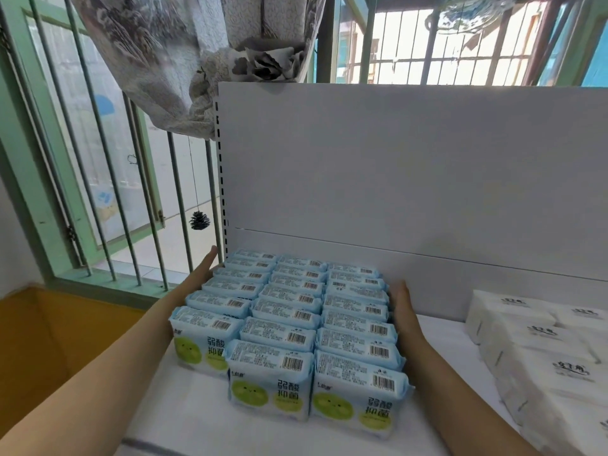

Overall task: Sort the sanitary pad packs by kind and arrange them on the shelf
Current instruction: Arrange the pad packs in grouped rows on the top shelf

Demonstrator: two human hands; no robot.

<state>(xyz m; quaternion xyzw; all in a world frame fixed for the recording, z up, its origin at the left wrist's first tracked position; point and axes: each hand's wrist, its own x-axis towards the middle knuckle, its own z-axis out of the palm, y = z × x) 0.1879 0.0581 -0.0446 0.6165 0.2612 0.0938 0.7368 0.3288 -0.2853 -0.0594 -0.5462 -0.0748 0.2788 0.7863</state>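
Three rows of blue packs point(289, 324) stand upright on the white shelf point(184, 419), running from its front toward the back panel point(394, 176). The two nearest packs in the middle and right rows sit forward of the left row's front pack, so the front line is stepped.

Left hand point(200, 271) lies flat against the left flank of the block, fingers straight. Right hand point(403, 302) lies flat against the right flank likewise. Neither grip closes round a pack; both press inward with extended fingers.

Judgement: the step in hand is squaring the block. Pressure should be even on both sides and low on the packs, lest the soft wrappers buckle or a row tip. The left row then wants drawing forward to level the front.

White packs point(526, 343) lie to the right on the same shelf, apart from the blue block, and limit rightward spread. A cardboard box point(42, 340) stands lower left. Beyond hang a pine cone point(199, 220) and a curtain point(184, 51) before barred windows point(108, 179).
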